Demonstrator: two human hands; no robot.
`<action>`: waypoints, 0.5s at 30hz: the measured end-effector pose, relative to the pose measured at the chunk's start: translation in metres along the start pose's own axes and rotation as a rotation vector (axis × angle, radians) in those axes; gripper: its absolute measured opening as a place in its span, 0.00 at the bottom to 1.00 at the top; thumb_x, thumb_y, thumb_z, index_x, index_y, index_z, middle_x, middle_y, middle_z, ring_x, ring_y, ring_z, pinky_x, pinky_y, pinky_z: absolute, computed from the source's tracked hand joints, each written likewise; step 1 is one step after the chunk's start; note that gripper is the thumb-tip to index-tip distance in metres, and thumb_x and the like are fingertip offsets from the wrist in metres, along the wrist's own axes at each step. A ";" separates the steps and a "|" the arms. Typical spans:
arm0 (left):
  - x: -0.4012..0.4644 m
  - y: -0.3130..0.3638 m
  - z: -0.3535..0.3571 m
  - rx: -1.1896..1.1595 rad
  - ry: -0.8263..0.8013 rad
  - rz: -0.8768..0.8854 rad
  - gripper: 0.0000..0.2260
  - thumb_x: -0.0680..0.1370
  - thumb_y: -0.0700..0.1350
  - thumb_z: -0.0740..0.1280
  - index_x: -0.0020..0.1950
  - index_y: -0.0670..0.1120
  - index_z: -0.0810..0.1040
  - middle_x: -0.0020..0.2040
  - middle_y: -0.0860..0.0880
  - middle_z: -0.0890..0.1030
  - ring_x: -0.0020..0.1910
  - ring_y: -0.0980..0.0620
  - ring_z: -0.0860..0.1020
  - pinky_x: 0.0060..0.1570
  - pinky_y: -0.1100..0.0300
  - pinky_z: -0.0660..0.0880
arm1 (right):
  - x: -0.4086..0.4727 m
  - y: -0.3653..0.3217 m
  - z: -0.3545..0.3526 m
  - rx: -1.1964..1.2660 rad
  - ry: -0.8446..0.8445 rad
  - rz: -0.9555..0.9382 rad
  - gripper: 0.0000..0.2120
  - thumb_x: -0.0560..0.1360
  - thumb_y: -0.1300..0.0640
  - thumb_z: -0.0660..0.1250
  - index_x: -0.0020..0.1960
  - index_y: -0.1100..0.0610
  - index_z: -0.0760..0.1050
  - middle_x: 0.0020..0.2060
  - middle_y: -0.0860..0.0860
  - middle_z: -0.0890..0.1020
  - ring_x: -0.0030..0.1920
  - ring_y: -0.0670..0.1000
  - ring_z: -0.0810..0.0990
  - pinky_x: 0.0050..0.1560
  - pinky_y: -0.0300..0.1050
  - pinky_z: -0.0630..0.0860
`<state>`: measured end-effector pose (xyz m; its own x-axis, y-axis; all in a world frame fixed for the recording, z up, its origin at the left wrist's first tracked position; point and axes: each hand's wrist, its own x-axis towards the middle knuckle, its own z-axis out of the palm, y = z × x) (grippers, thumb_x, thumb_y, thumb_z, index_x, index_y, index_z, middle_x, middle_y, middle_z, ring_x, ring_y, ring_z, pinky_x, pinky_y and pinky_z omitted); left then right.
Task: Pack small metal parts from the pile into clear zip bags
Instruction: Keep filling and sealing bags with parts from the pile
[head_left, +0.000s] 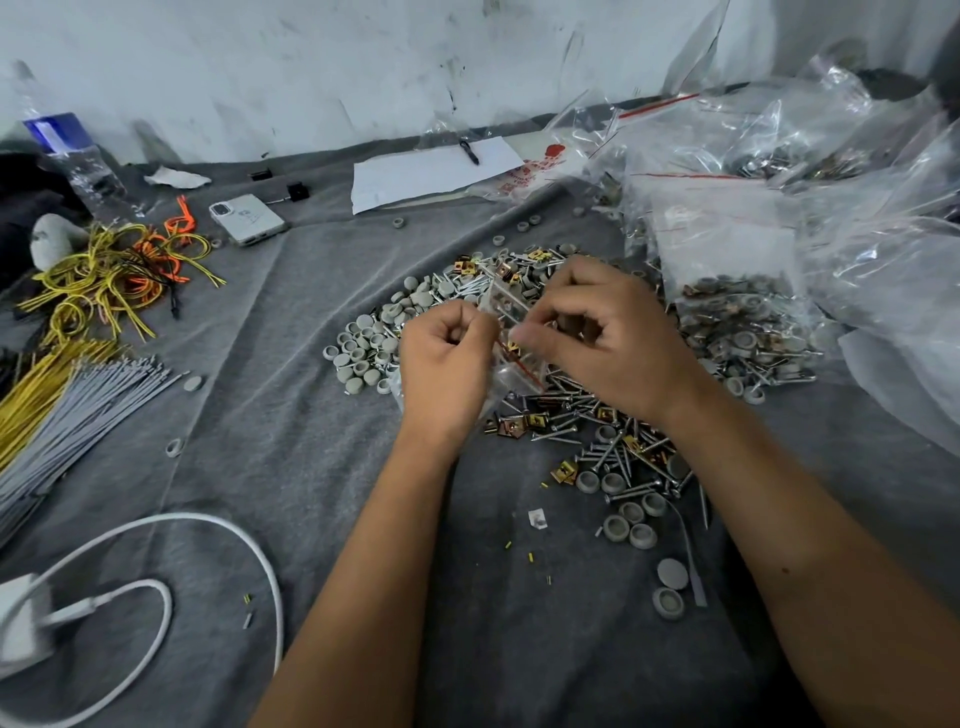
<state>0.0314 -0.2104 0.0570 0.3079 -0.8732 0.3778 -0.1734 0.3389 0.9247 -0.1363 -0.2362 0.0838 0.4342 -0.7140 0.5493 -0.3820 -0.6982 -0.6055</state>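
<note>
we see two hands at the centre of the frame, both raised over one pile (571, 415) of screws, grey caps and gold clips that spreads across the grey cloth (291, 395) from the centre toward the right. the left hand (447, 364) is curled into a loose fist and pinches the left side of one small clear zip bag (511, 340); the right hand (608, 338) has its fingers bent and pinches the same bag from the right, near its red seal line. the bag sits between the two hands, just above the pile, and a few small parts show through it, though we cannot count them. both forearms run up from the lower edge of the frame.

at the right we count one filled bag (737, 291) standing beside the pile, and behind it a heap of bags (810, 135) too crumpled and overlapping to count. in the upper middle lie one sheet of paper (431, 171) with one pen (469, 151) on it. at the upper left we see one phone (248, 218), one plastic bottle (72, 156) and a tangle of yellow and orange ties (114, 280). a bundle of grey ties (78, 421) lies at the left edge, partly cut off. at the lower left one white charger (21, 629) with its cable (218, 535) is cut by the frame edge.
</note>
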 end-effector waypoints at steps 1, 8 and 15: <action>0.001 0.000 0.000 -0.026 0.026 -0.017 0.15 0.74 0.35 0.65 0.28 0.48 0.71 0.26 0.55 0.69 0.27 0.58 0.65 0.29 0.64 0.65 | -0.001 0.000 0.002 -0.025 -0.071 0.026 0.17 0.72 0.39 0.73 0.48 0.53 0.85 0.45 0.50 0.76 0.44 0.43 0.74 0.44 0.34 0.68; 0.004 -0.001 -0.005 -0.055 0.180 -0.043 0.13 0.76 0.37 0.65 0.31 0.42 0.70 0.28 0.50 0.67 0.30 0.54 0.64 0.29 0.60 0.62 | 0.008 -0.007 0.000 -0.053 -0.081 0.174 0.06 0.76 0.54 0.74 0.52 0.53 0.83 0.51 0.51 0.74 0.51 0.49 0.76 0.51 0.38 0.74; 0.011 0.001 -0.017 -0.287 0.494 -0.099 0.19 0.77 0.37 0.63 0.28 0.52 0.70 0.30 0.52 0.68 0.35 0.47 0.63 0.36 0.53 0.60 | 0.049 -0.042 -0.026 -0.168 -0.113 0.062 0.05 0.80 0.53 0.70 0.54 0.53 0.82 0.52 0.52 0.76 0.51 0.49 0.77 0.54 0.42 0.74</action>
<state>0.0506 -0.2139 0.0629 0.7216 -0.6621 0.2021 0.1178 0.4052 0.9066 -0.1206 -0.2426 0.1515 0.4907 -0.7520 0.4401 -0.5374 -0.6588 -0.5264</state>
